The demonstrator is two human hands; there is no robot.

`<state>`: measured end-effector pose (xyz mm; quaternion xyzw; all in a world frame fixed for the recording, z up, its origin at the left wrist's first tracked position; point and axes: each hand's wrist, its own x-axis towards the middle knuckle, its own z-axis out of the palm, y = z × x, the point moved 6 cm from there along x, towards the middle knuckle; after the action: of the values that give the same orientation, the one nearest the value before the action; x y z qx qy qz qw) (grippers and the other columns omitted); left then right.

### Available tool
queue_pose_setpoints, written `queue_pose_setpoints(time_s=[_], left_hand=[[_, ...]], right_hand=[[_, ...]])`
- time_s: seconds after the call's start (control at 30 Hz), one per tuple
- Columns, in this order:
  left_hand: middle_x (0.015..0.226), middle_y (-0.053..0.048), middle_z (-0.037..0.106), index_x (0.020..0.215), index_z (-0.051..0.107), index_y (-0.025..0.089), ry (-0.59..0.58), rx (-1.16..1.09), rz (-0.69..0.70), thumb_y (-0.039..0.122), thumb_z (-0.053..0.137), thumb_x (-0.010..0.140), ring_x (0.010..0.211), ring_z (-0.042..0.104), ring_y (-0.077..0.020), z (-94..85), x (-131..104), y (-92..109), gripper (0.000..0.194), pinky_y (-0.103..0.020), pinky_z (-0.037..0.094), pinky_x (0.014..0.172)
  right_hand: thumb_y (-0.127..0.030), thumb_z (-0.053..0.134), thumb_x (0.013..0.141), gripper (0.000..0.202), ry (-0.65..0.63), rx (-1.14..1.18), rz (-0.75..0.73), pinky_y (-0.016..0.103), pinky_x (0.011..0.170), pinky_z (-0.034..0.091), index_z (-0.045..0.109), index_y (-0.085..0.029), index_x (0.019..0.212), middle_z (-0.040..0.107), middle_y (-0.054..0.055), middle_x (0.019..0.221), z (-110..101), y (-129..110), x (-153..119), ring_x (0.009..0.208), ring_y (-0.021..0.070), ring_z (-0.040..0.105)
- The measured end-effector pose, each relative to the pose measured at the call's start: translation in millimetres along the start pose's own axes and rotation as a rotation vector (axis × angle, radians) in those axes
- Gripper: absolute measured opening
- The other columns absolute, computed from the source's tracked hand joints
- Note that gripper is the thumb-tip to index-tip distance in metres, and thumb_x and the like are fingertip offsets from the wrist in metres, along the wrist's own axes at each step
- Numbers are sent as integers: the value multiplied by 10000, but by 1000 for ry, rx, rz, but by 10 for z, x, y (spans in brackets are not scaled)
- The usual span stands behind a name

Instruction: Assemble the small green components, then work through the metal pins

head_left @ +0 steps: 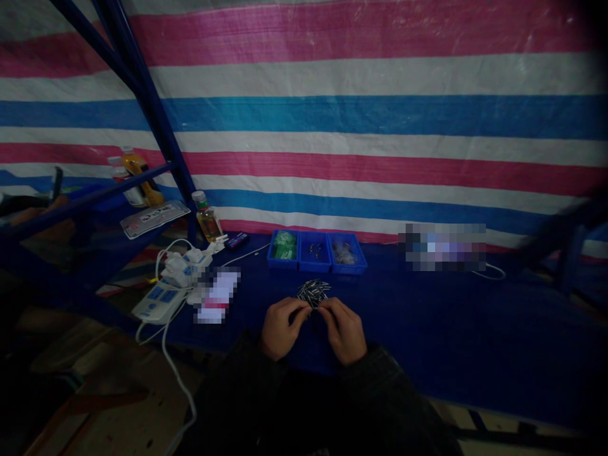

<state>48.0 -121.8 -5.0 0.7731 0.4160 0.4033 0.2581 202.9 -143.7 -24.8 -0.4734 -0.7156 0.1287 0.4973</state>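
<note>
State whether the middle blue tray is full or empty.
Nearly empty: the middle blue tray holds only a few small shiny pieces, and much of its floor shows bare.

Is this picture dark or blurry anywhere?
Head view: dim overall, the sleeves nearly black; same view: small metal pieces by the left hand and right hand, hard to tell apart; also head view: coarse pixel blocks mask a bright flat object and a patch farther right.

Dim. Faint sheen on upper striped sheeting (332, 114); tabletop (475, 342) dark, lower left murky. Top right corner blackened. Pixelation over lit screen (219, 297).
</note>
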Motion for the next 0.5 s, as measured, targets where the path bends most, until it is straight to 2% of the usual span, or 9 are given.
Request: queue_pose_setpoints(time_s=[0.1, 0.23, 0.37, 0.5], left_hand=[[789, -39, 714, 884, 714, 199, -3, 9, -13, 273, 560, 992, 781, 676, -183, 9, -8, -25, 202, -285, 517, 776], [800, -41, 720, 892, 720, 202, -17, -6, 4, 271, 561, 989, 789, 681, -184, 24, -12, -16, 198, -283, 516, 770], [787, -37, 717, 873, 723, 194, 9, -18, 9, 255, 573, 981, 772, 681, -176, -2, -12, 21, 195, -273, 510, 764], [811, -39, 725, 872, 715, 190, 83, -39, -18, 251, 579, 977, 768, 680, -173, -63, -17, 19, 182, -267, 506, 754]], right_hand=[[-202, 499, 1005, 135, -1, 21, -39, 317, 782, 544, 617, -225, 1066, 688, 63, 951, -1, -24, -5, 855, 202, 677], [-187, 474, 1009, 165, 25, 8, -48, 315, 768, 544, 627, -225, 960, 683, 57, 900, -6, -20, 2, 817, 196, 674], [-230, 473, 1017, 181, 65, -21, -6, 308, 736, 534, 628, -221, 924, 682, 52, 852, -38, -3, 6, 762, 190, 665], [-274, 473, 1016, 219, 132, -4, 76, 295, 679, 510, 625, -217, 868, 659, 36, 785, -132, 53, 37, 710, 183, 641]])
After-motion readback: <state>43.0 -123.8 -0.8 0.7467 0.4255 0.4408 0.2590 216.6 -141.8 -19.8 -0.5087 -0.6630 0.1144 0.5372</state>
